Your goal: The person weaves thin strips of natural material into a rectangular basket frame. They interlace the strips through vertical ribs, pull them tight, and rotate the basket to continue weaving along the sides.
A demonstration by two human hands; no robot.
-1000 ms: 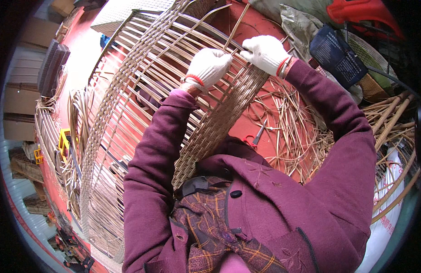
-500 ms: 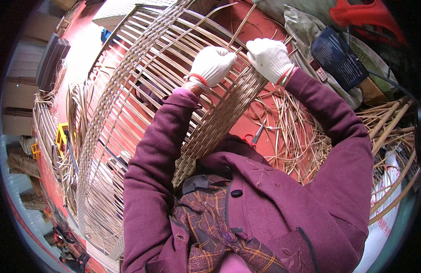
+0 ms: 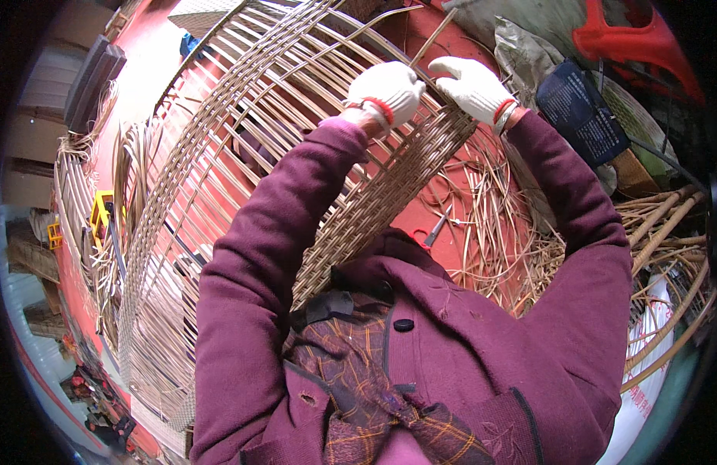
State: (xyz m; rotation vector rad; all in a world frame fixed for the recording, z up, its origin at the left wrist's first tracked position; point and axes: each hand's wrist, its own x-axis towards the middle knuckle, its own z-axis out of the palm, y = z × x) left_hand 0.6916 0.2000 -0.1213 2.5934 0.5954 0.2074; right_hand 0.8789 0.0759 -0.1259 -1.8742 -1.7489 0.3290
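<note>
Shift: since the earlier frame I see the left hand (image 3: 385, 94) come up beside the right hand (image 3: 473, 89), which has loosened; the whole view has drifted slightly too.
Left fingers: curled nearly closed over the far part of the weave; I cannot tell whether a strand is pinched inside.
Right fingers: partly spread, thumb apart from forefinger, with nothing I can make out between them.
Wicker frame: slanting across the person's front, its woven band (image 3: 389, 174) under the hands and the curved rib (image 3: 206, 116) farther left.
Weaving step: I judge a strand is being worked in at the band's far end.
Next move: probably calls for the right fingers to catch a strand and draw it snug, while the left steadies the stakes.
Scissors: lying near loose strands (image 3: 490, 232), blades (image 3: 437, 226) visible, handles partly unclear.
Hidden: left fingertips, behind the glove's knuckles; sleeve covers part of the lattice.
</note>
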